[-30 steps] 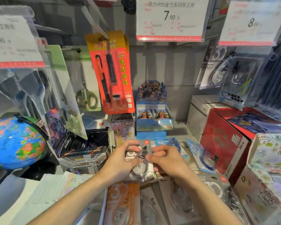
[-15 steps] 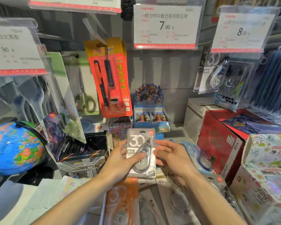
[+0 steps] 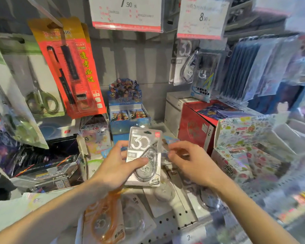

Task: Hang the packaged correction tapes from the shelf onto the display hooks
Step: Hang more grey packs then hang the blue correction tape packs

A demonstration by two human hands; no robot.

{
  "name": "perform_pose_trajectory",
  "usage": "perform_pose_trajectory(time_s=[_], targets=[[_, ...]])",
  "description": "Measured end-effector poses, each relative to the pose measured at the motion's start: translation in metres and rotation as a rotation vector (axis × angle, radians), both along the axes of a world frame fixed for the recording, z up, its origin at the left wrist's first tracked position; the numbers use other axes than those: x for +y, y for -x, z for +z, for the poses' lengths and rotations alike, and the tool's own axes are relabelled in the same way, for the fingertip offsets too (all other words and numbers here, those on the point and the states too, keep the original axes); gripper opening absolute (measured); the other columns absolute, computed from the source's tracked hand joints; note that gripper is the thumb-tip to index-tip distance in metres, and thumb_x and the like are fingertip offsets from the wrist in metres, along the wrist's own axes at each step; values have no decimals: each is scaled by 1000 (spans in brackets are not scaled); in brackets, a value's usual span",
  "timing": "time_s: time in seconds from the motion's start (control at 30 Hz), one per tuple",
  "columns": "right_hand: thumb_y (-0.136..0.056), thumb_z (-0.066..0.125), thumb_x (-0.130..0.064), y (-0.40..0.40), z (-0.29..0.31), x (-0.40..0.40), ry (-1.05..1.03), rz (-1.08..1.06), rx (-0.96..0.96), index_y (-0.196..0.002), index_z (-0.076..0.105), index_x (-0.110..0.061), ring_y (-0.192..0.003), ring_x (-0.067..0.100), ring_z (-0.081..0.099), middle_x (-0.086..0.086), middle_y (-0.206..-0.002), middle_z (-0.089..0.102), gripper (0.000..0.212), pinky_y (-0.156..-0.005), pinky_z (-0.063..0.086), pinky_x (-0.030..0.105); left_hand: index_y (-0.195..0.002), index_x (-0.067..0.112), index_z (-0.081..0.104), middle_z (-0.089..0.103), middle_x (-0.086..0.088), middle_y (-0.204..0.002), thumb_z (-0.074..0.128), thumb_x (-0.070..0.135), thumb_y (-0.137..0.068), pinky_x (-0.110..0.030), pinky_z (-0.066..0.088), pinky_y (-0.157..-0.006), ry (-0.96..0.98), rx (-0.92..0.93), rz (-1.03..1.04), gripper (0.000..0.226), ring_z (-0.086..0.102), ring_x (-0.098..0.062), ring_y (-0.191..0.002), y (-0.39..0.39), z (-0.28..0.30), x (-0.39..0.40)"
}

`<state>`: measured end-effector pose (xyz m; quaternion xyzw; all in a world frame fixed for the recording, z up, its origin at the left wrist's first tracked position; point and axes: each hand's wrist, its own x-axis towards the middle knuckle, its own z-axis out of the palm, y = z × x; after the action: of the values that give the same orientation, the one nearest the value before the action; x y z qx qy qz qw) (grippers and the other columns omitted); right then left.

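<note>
At frame centre my left hand [image 3: 116, 166] has its grip clamped on a correction tape pack [image 3: 144, 155], thumb across its clear plastic blister; the grey card reads "30". My right hand [image 3: 188, 161] hovers just beside it, fingers loosely curled, holding nothing. Price tags at the top read "7.90" [image 3: 127, 13] and "8" [image 3: 202, 16].

At frame centre, the left hand [image 3: 113, 166] is holding a packaged correction tape [image 3: 144, 155] upright above the shelf [image 3: 173, 221], with the right hand [image 3: 188, 161] just right of it. More correction tape packs [image 3: 104, 221] are lying on the shelf below. A scissors pack [image 3: 40, 95] is hanging at upper left, and hung correction tapes [image 3: 185, 66] at upper right.
</note>
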<state>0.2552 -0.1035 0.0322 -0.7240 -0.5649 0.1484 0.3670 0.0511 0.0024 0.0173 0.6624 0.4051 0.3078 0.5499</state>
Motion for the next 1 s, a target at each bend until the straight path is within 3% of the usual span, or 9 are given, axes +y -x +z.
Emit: perform_pose_trajectory(time_s=[0.13, 0.27, 0.37, 0.47, 0.57, 0.73, 0.8, 0.9, 1.0], targets=[[-98, 65, -37, -14, -19, -37, 173, -125, -296, -138, 59, -22, -116, 20, 62, 0, -126, 60, 43, -97, 46, 27, -117, 22, 53, 80, -3, -101, 83, 11, -84, -13, 51, -57, -10, 14, -57, 46, 75, -3, -72, -10, -15, -1], [-98, 61, -42, -11, -38, -58, 303, -160, -393, -144, 51, -23, -127, 24, 55, 2, -142, 53, 51, -104, 42, 31, -119, 21, 52, 82, 7, -91, 83, 12, -84, -18, 56, -67, -7, 41, -109, 48, 77, -4, -80, -14, -26, -2], [-98, 63, -32, -8, -44, -61, 274, -153, -358, -145, 50, -22, -132, 22, 53, -2, -150, 50, 51, -109, 37, 28, -119, 24, 51, 81, 8, -90, 84, 16, -84, -14, 54, -63, -11, 39, -113, 49, 76, -2, -81, -16, -30, -3], [-95, 67, -20, -8, -45, -60, 214, -148, -306, -145, 52, -21, -133, 21, 54, -4, -150, 50, 52, -113, 38, 29, -121, 24, 51, 81, 10, -93, 84, 19, -84, -22, 55, -71, -8, 39, -106, 50, 77, -4, -84, -15, -30, -3], [-90, 70, -14, -8, -46, -62, 114, -171, -213, -145, 53, -22, -131, 17, 57, -6, -147, 53, 58, -112, 42, 28, -121, 26, 51, 81, 6, -98, 85, 24, -83, -26, 53, -69, 4, 38, -88, 50, 78, -7, -82, -13, -30, -1], [-84, 79, -26, -8, -35, -55, -118, -178, -89, -142, 54, -29, -125, 2, 56, -14, -139, 55, 63, -109, 47, 29, -119, 34, 51, 80, 4, -96, 85, 33, -83, -9, 43, -45, -6, 0, -51, 50, 68, 4, -55, -10, -32, 2], [-82, 80, -33, -3, -30, -45, -156, -157, -43, -142, 52, -33, -122, -2, 57, -19, -137, 58, 66, -106, 48, 25, -120, 35, 52, 81, 4, -94, 86, 33, -82, -14, 53, -56, 24, -49, -55, 51, 73, 1, -63, -11, -30, 2], [-83, 80, -35, 9, -27, -29, -176, -73, -24, -146, 49, -34, -127, -4, 55, -22, -141, 59, 69, -109, 45, 22, -121, 30, 54, 82, 1, -106, 86, 27, -82, -43, 58, -94, 52, -117, -55, 51, 79, -17, -98, -12, -28, 4], [-85, 79, -35, 18, -27, -14, -207, -18, -35, -144, 52, -34, -127, -7, 53, -25, -139, 58, 65, -109, 43, 20, -121, 26, 56, 81, -3, -109, 85, 20, -83, -50, 56, -99, 51, -154, -32, 48, 78, -22, -102, -7, -25, 5]])
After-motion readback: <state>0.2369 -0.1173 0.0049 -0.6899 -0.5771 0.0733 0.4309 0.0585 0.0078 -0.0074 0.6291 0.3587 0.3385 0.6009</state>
